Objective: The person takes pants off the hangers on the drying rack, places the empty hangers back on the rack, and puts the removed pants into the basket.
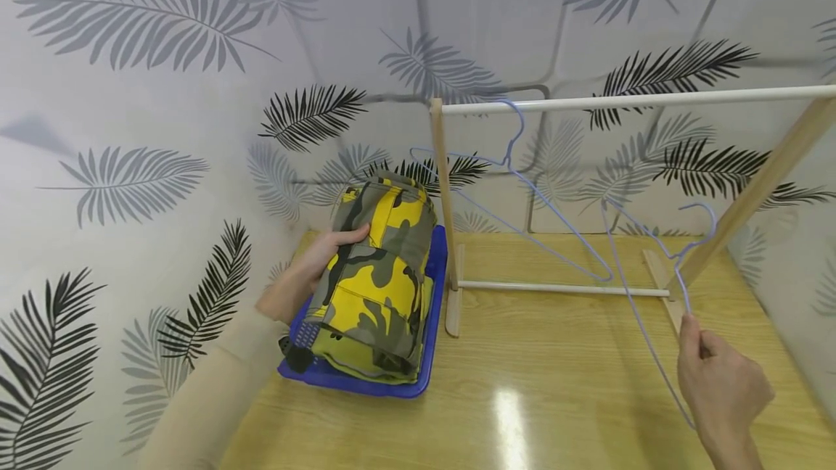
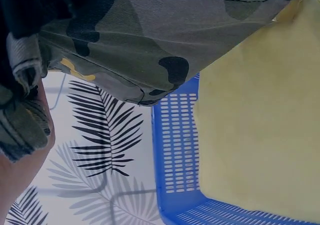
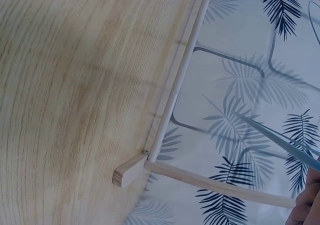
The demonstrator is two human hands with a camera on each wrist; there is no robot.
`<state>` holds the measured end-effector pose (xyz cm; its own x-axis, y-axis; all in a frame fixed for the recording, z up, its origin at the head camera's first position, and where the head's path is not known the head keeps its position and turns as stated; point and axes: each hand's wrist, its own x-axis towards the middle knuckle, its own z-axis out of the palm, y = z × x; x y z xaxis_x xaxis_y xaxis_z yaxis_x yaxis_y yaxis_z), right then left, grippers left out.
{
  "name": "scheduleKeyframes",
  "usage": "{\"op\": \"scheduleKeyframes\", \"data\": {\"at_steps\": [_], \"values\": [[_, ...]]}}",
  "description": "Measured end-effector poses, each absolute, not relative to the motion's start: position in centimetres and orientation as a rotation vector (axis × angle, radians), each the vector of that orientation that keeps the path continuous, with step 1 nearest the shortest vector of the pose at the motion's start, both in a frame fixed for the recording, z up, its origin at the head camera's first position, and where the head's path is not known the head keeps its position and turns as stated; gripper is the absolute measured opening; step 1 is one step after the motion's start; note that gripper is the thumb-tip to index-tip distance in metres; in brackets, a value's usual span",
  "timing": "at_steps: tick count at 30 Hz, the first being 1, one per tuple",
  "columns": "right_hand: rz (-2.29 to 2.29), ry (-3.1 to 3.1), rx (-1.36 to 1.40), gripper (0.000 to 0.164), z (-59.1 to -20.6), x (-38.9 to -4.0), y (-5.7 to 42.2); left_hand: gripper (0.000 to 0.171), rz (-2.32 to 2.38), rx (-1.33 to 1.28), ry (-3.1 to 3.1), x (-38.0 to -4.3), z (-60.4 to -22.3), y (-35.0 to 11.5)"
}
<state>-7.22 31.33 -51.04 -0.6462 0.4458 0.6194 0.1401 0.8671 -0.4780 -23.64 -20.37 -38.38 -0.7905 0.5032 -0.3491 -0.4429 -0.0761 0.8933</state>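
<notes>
My left hand (image 1: pixel 320 256) grips a folded grey, black and yellow camouflage garment (image 1: pixel 379 267) by its left side, the thumb lying on top. The left wrist view shows the garment's cloth (image 2: pixel 150 45) raised over a blue basket (image 2: pixel 175 135), with plain yellowish cloth (image 2: pixel 260 125) lying inside. In my right hand (image 1: pixel 721 376) a light blue wire hanger (image 1: pixel 643 325) is pinched, its hook pointing up. Only the fingers (image 3: pixel 305 200) and part of the hanger (image 3: pixel 280 142) show in the right wrist view.
A clothes rack with a white top rail (image 1: pixel 620 100) and wooden posts (image 1: pixel 445 201) stands on the wooden table (image 1: pixel 522 361). Another blue hanger (image 1: pixel 555 212) hangs at the rail's left end. Leaf-patterned wall covering (image 1: pixel 196 129) rises close behind and at the left.
</notes>
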Motion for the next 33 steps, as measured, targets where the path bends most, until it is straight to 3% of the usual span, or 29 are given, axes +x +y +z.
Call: {"op": "scheduleKeyframes", "data": {"at_steps": [8,19,33], "values": [[0.515,-2.247,-0.429,0.066,-51.0,-7.1,31.3,0.023,1.957,0.113,1.581,-24.3,-39.8,-20.0],[0.512,-2.244,-0.426,0.066,-51.2,-7.1,31.4,0.031,1.908,0.048,1.498,-25.1,-41.1,-19.8],[0.504,-2.243,-0.420,0.065,-51.0,-7.0,31.5,0.026,1.834,0.044,1.702,-25.5,-43.1,-20.9]]}}
